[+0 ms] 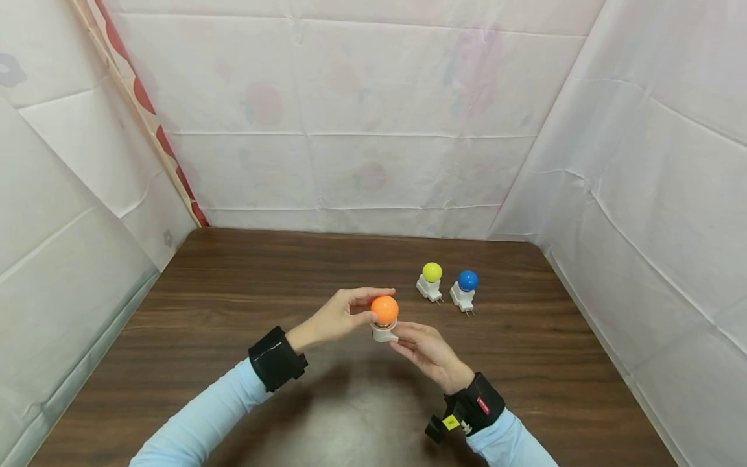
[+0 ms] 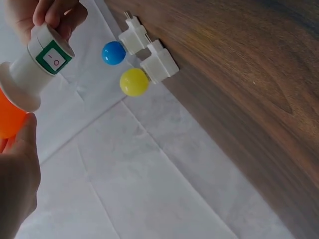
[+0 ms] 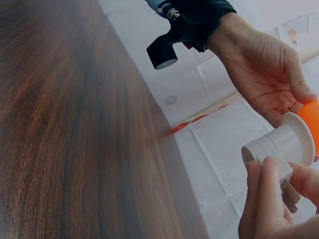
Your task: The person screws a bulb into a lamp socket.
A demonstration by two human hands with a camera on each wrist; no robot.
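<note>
An orange bulb (image 1: 384, 310) sits at the mouth of a white plug-in lamp socket (image 1: 383, 333), both held above the table. My left hand (image 1: 344, 314) grips the bulb between thumb and fingers. With its fingers and thumb, my right hand (image 1: 428, 353) pinches the socket's plug end. The left wrist view shows a rocker switch with a green surround (image 2: 54, 59) on the socket's side. In the right wrist view a metal prong (image 3: 290, 196) sticks out beside the right fingers. In the head view a strip of the bulb's metal base shows above the socket rim.
Behind and right of my hands, a yellow bulb (image 1: 432, 272) and a blue bulb (image 1: 468, 280) sit in white plug sockets lying on the dark wooden table (image 1: 262, 272). White cloth sheets (image 1: 362, 168) surround the table at the back and both sides.
</note>
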